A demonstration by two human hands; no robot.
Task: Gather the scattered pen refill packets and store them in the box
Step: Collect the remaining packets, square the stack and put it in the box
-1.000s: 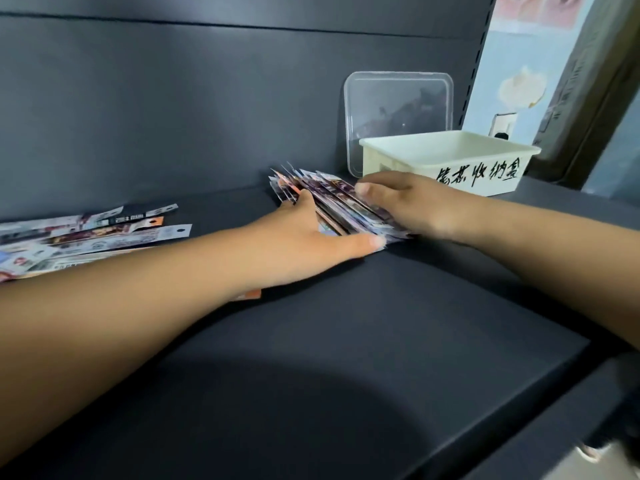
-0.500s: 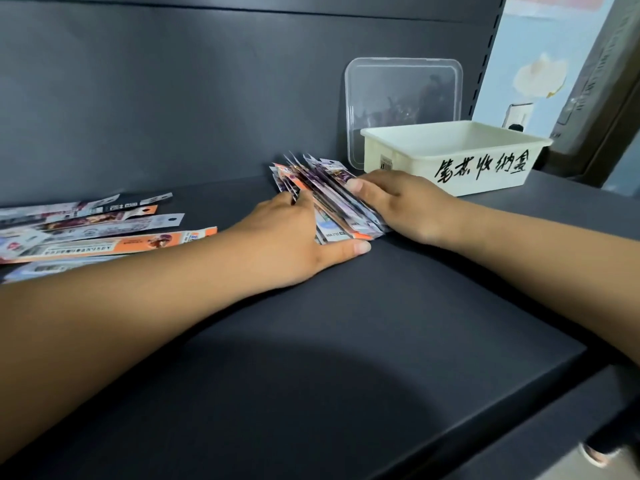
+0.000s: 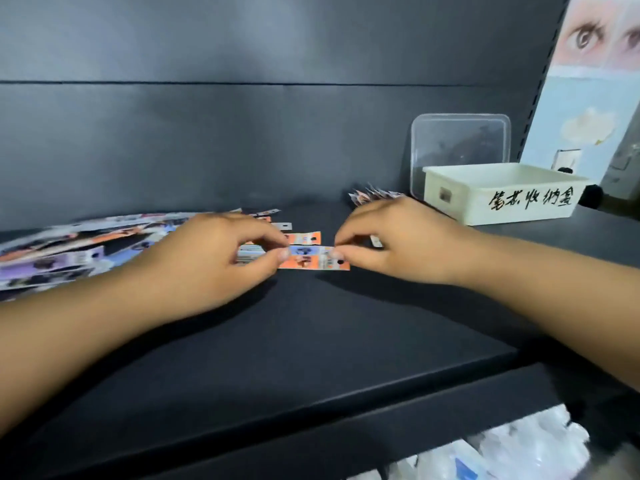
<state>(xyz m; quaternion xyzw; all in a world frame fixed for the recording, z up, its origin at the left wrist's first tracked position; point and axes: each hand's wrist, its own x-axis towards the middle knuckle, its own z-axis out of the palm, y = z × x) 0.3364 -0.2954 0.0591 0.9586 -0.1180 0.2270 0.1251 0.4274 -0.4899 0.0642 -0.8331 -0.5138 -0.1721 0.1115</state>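
Orange and purple strips are what I have between my fingers: my left hand [image 3: 221, 258] and my right hand [image 3: 391, 244] each pinch one end of a couple of pen refill packets [image 3: 311, 258], low over the black shelf [image 3: 311, 341], roughly midway between the two heaps. By my reckoning I am only partway through. A small gathered bundle [image 3: 375, 195] lies behind my right hand, just beside the cream box [image 3: 498, 194], but I can see nothing inside the box from here, so I judge that no packets are stored yet, though its floor is hidden. The big loose spread [image 3: 86, 247] to my left is still fanned out flat, so most of the collecting remains, then the loading. The clear lid [image 3: 460, 147] leans upright against the back wall behind the box. The box front carries handwritten black Chinese characters, which I read as "refill storage box". The print on the packets is too blurred to read.
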